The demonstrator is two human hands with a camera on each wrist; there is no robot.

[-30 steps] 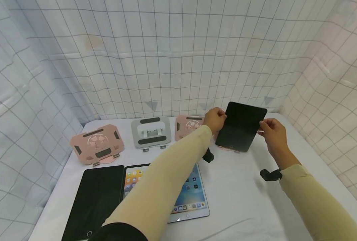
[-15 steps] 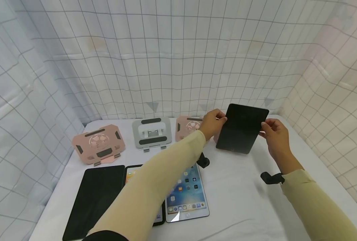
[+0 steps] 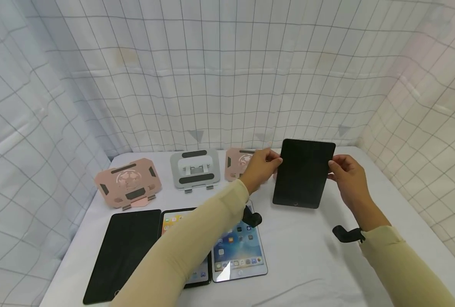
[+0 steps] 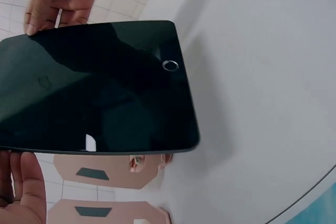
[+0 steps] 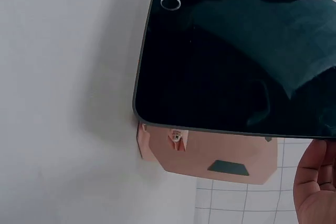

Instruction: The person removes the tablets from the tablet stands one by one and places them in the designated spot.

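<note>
The pink stand [image 5: 210,158] behind the held tablet [image 3: 303,172] is almost fully covered in the head view; the wrist views show only its lower edge and one dark pad. Whether the tablet's bottom edge rests on that stand or on the tabletop [image 3: 308,256] cannot be determined. The left forearm [image 3: 196,238] crosses over the lit tablet with the dark frame [image 3: 169,224], hiding most of its screen, and partly covers the lit white-framed tablet [image 3: 239,251] beside it.

Along the far edge of the tabletop stand three more holders: a pink stand [image 3: 128,187] toward the far left corner, a grey stand [image 3: 194,168] at mid-edge, and a second pink stand [image 3: 239,162] partly hidden by the left hand [image 3: 259,164]. A dark tablet [image 3: 123,251] lies flat near the front left corner, just beside the two lit ones.

The held tablet is upright, screen dark, home button at the bottom, near the far right part of the tabletop. The left hand grips its left edge, fingers curled round it. The right hand [image 3: 346,175] grips the right edge near the top, thumb on the front face. Both forearms are extended forward, in cream sleeves.
</note>
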